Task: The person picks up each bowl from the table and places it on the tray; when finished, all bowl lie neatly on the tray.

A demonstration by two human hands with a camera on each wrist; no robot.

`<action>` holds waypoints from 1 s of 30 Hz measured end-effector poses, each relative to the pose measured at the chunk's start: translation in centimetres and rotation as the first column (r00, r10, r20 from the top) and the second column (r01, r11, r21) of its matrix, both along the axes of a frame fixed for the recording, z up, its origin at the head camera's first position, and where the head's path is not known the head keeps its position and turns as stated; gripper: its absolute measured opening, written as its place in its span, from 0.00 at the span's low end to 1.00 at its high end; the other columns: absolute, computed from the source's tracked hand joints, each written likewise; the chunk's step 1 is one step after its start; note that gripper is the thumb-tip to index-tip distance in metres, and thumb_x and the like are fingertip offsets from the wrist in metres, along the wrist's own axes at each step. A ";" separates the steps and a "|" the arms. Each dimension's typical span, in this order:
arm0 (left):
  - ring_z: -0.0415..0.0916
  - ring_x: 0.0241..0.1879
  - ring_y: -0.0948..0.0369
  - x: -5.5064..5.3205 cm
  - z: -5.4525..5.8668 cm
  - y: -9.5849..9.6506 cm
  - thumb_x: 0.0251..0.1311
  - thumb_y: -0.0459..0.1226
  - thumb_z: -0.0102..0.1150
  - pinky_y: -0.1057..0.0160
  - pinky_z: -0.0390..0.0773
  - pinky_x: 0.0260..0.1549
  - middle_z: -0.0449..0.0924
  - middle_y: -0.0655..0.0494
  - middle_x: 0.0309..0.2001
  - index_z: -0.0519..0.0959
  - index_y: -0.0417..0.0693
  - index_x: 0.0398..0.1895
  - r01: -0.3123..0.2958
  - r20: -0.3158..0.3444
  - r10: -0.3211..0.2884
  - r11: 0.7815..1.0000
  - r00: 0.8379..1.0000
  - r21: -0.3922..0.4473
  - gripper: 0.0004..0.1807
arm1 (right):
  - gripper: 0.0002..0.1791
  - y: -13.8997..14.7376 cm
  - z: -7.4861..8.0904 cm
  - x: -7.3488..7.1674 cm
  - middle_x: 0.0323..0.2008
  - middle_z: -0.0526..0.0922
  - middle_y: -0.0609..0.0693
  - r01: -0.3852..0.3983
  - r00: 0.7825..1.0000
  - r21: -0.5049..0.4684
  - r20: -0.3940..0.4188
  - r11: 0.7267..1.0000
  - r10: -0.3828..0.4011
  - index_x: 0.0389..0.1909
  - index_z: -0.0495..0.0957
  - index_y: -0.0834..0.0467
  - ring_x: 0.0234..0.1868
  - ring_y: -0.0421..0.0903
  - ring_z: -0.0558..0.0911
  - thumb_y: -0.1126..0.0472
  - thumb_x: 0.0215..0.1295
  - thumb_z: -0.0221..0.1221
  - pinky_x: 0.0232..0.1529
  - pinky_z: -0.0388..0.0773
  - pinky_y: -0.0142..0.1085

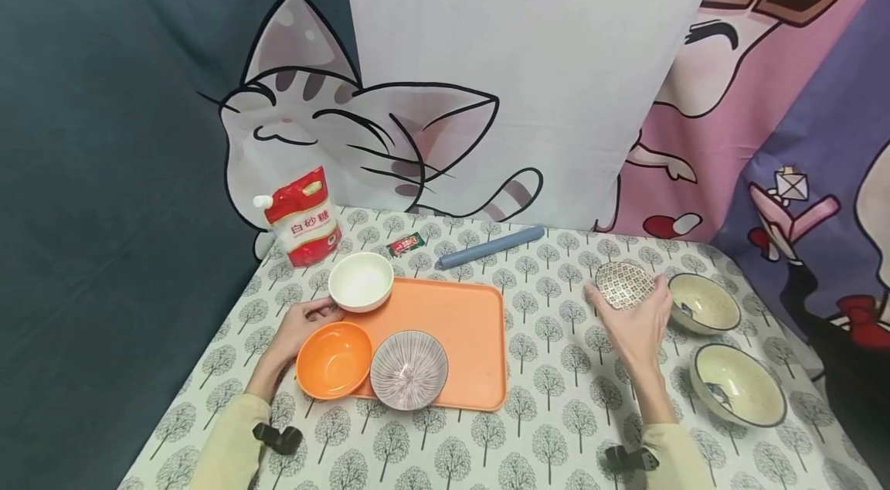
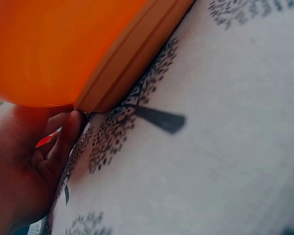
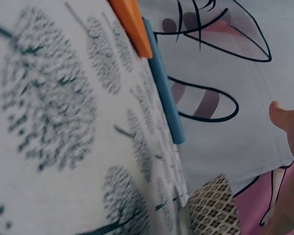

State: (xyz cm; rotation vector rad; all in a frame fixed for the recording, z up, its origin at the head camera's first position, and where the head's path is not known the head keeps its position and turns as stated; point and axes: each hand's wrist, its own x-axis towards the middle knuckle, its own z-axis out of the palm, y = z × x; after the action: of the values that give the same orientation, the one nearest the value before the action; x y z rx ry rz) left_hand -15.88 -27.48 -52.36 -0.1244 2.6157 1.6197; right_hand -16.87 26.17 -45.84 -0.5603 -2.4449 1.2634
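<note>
My left hand (image 1: 302, 328) is at the left edge of the orange tray (image 1: 473, 343), between a white bowl (image 1: 361, 281) and an orange bowl (image 1: 335, 360). In the left wrist view its thumb and curled fingers pinch the tray's edge, partly hidden under the orange bowl. A purple-striped bowl (image 1: 409, 370) overlaps the tray's front edge. At the right, my right hand (image 1: 640, 320) is spread over a small patterned bowl (image 1: 624, 285), thumb on one side and fingers on the other. The right wrist view shows the thumb straight and apart from this bowl (image 3: 215, 208).
Two cream bowls with dark rims, one farther back (image 1: 705, 304) and one nearer (image 1: 738, 386), stand right of my right hand. Behind the tray are a red-and-white sugar bag (image 1: 304, 219), a small green-red packet (image 1: 405, 244) and a blue-grey rod (image 1: 490, 247). Printed curtains hang behind.
</note>
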 end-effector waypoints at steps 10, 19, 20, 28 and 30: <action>0.74 0.32 0.65 0.8 2.4 0.9 0.68 0.36 0.63 0.70 0.77 0.34 0.82 0.40 0.41 0.74 0.29 0.64 0.006 -0.005 -0.006 1.000 1.000 0.002 0.26 | 0.75 0.6 -2.3 -0.1 0.77 0.42 0.69 0.081 0.997 0.024 -0.015 0.996 -0.081 0.81 0.36 0.61 0.78 0.66 0.49 0.34 0.48 0.75 0.74 0.50 0.65; 0.74 0.33 0.65 0.3 1.0 0.5 0.69 0.39 0.63 0.69 0.77 0.33 0.82 0.43 0.40 0.73 0.29 0.65 0.012 -0.008 -0.012 1.000 1.000 -0.017 0.28 | 0.80 1.0 -3.2 -0.7 0.74 0.42 0.75 0.082 0.991 -0.042 0.114 0.996 -0.077 0.79 0.23 0.65 0.75 0.74 0.51 0.31 0.51 0.72 0.72 0.53 0.67; 0.74 0.33 0.64 0.2 0.5 0.3 0.68 0.40 0.64 0.68 0.77 0.34 0.82 0.43 0.40 0.73 0.29 0.66 0.010 -0.009 -0.010 1.000 1.000 -0.018 0.29 | 0.80 1.1 -3.2 -0.8 0.74 0.41 0.76 0.077 0.991 -0.043 0.114 0.996 -0.072 0.79 0.23 0.66 0.75 0.74 0.50 0.31 0.50 0.72 0.72 0.53 0.67; 0.75 0.35 0.61 -0.1 -0.4 0.0 0.67 0.44 0.65 0.68 0.78 0.34 0.81 0.45 0.39 0.76 0.33 0.65 -0.021 -0.009 0.021 1.000 1.000 -0.015 0.29 | 0.83 1.9 -3.7 -2.0 0.75 0.37 0.76 0.075 0.990 -0.057 0.124 0.996 -0.068 0.79 0.23 0.65 0.77 0.73 0.45 0.28 0.46 0.72 0.74 0.46 0.67; 0.75 0.35 0.61 -0.2 -0.4 0.1 0.67 0.45 0.65 0.68 0.77 0.34 0.81 0.46 0.39 0.76 0.34 0.65 -0.022 -0.011 0.022 1.000 1.000 -0.015 0.30 | 0.82 2.1 -3.8 -2.3 0.75 0.40 0.75 0.083 0.990 -0.056 0.116 0.995 -0.076 0.79 0.24 0.64 0.77 0.73 0.47 0.29 0.46 0.73 0.74 0.48 0.67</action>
State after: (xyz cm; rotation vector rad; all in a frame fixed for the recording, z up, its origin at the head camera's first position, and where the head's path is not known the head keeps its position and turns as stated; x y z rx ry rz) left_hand -16.06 -27.43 -52.80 -0.1460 2.6443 1.6117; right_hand -19.14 28.24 -49.66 -0.7577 -2.4550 1.3109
